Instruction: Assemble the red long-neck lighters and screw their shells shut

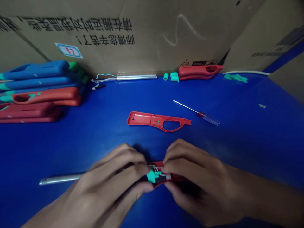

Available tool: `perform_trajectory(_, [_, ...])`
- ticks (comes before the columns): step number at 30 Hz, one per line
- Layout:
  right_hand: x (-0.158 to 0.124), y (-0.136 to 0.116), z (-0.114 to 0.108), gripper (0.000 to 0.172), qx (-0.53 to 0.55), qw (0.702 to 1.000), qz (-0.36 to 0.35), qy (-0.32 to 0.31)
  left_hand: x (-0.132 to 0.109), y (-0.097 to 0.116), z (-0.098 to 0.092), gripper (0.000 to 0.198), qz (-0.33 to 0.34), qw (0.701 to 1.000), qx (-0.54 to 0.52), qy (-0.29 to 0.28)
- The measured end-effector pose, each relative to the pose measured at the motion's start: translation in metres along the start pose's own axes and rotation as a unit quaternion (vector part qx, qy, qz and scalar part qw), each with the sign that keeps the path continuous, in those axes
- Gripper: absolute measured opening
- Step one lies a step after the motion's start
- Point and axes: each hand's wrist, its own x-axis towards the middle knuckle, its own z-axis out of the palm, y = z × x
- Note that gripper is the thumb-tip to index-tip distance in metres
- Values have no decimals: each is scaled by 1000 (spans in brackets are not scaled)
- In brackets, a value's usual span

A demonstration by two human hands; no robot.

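Note:
Both hands close around a half-built red lighter body point(158, 173) at the near edge of the blue table point(237, 133). My left hand point(116, 180) pinches it from the left, by a teal trigger piece point(151, 176). My right hand point(197, 177) grips its right end. A silver metal tube point(60, 179) sticks out leftward from under my left hand. A loose red half-shell point(158, 120) lies flat just beyond the hands.
A small screwdriver point(197, 112) lies right of the half-shell. Stacked blue and red lighter bodies point(40, 91) sit at the far left. At the back lie a silver tube with wires point(135, 77), teal caps point(173, 77) and another red body point(199, 71), below cardboard boxes point(152, 31).

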Motion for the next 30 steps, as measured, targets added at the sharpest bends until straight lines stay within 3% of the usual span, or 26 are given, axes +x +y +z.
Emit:
perform_trajectory(5, [-1,0,0,24,22,999,34,-4,1,-1,1,16,-1,1000,-4,-7])
perform_trajectory(11, [-3,1,0,17,-10,1000,26,-7,12,5,-6,15,-24,999,-19,-10])
perform_trajectory(15, [-1,1,1,23,-14,1000,11,12,11,6,-5,20,-25,999,-18,-23])
perform_trajectory(19, [-1,3,1,27,-5,999,-1,33,5,6,0,25,-61,997,-46,8])
perform_trajectory(30, [-2,6,-1,10,-42,999,-15,10,6,8,-2,20,-70,996,-54,-26])
